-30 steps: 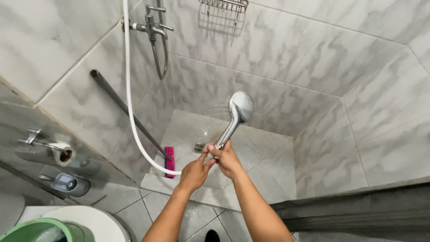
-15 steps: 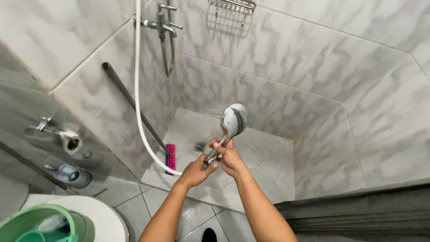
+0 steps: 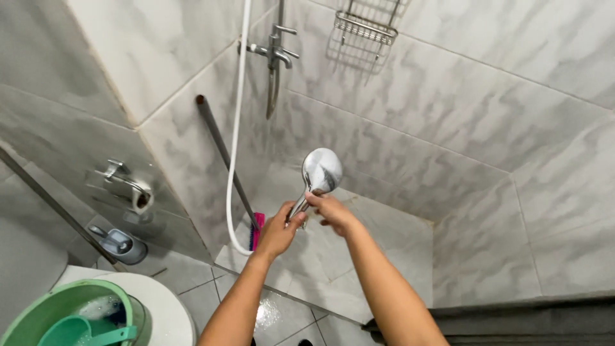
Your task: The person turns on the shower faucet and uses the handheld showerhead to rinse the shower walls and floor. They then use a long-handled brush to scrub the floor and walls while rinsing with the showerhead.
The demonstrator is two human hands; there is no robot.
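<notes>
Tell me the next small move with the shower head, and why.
Probably turn the shower head down toward the shower floor. Its face tilts up and outward toward the camera, so water would likely spray out. The left hand grips its handle and the right hand pinches just below the head.

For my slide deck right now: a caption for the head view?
Both hands, left hand and right hand, hold a chrome handheld shower head in a marble-tiled stall.

You get one head view, looking down from above into the tiled shower corner [image 3: 359, 256], near enough that your forearms fill the lower frame
</notes>
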